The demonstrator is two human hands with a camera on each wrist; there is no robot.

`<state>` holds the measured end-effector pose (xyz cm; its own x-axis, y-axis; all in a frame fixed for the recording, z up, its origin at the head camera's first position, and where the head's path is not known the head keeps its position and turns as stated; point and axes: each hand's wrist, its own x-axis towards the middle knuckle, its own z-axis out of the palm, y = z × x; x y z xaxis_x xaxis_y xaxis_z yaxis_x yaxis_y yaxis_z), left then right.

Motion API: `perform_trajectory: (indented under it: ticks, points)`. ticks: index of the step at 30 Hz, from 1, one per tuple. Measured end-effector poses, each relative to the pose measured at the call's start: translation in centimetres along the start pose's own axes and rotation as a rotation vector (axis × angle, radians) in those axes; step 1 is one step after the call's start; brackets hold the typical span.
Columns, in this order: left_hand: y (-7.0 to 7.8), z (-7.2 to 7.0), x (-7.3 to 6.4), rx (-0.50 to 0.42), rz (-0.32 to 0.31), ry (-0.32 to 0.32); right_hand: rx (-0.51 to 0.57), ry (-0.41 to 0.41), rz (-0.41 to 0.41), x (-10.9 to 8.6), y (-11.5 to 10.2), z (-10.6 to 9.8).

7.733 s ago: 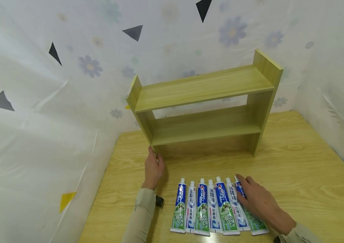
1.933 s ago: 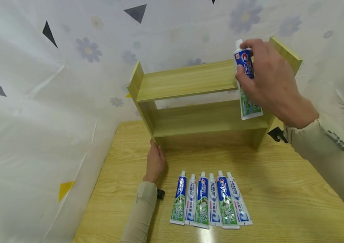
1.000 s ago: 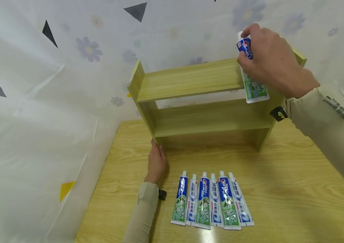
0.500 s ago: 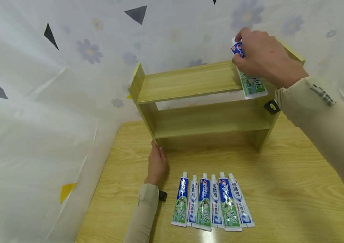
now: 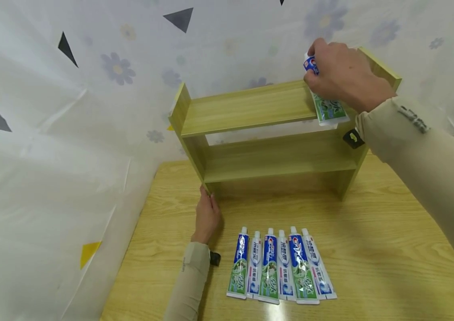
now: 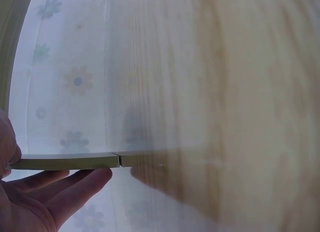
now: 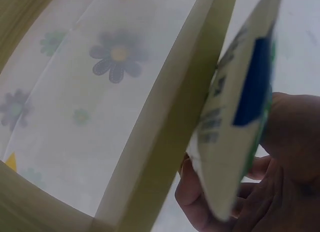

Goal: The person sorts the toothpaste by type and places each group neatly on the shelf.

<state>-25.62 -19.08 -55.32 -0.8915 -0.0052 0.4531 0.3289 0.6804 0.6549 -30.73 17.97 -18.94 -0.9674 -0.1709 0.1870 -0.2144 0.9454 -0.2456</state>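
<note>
In the head view my right hand [image 5: 345, 73] holds a blue-and-green toothpaste tube [image 5: 329, 111], cap end up, at the right end of the shelf's top board. In the right wrist view the tube [image 7: 235, 112] is seen from its edge and back, right beside the board's front edge [image 7: 175, 112], with fingers behind it. My left hand [image 5: 207, 216] grips the lower left side panel of the yellowish wooden shelf [image 5: 247, 109]. The left wrist view has the panel's edge [image 6: 65, 163] between the thumb and the fingers of that hand [image 6: 60, 202].
Several toothpaste tubes [image 5: 269, 267] lie side by side on the wooden table [image 5: 403, 232], blue-green ones alternating with white ones. Behind the shelf hangs a white flower-print sheet [image 5: 219, 53]. The lower board [image 5: 275, 156] spans the shelf below the top one.
The right hand took the rightmost tube from the table row and lifted it to the top board. Lately it shifted slightly left, the tube's bottom rising a little. The left hand keeps its grip.
</note>
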Motion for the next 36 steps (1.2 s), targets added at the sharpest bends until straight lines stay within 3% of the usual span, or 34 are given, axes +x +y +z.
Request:
perform_trajectory:
  ticks: [6,9,12,14,19,21,23,26,30,36]
  points:
    - [-7.3,3.4,0.3,0.051,0.026,0.004,0.007,-0.021,0.014,0.5,0.0,0.3]
    - [-8.6,4.0,0.4,0.077,0.049,0.01,0.007,-0.042,0.024,0.9,0.1,0.4]
    - [-8.3,4.0,0.4,0.081,0.047,0.018,0.0,-0.082,0.044,1.2,0.3,0.6]
    - [-7.3,3.8,0.3,0.069,0.033,0.02,-0.012,-0.102,0.058,1.2,0.5,0.8]
    - [-3.7,2.1,0.0,0.016,0.084,0.048,-0.03,-0.097,0.065,0.9,0.8,1.0]
    - [-3.6,2.1,0.1,0.01,0.09,0.058,-0.03,-0.096,0.064,0.9,0.8,0.9]
    - [-4.1,2.6,0.2,0.016,0.064,0.051,-0.029,-0.098,0.068,0.8,0.9,0.9]
    - [-6.4,4.1,0.5,0.049,0.034,0.04,-0.019,-0.091,0.081,0.6,1.0,0.7]
    - [-7.9,4.7,0.6,0.069,0.045,0.017,0.02,-0.057,0.091,0.1,1.3,0.7]
    - [-8.2,4.5,0.9,0.061,0.045,-0.001,0.07,0.014,0.081,-0.9,1.5,0.4]
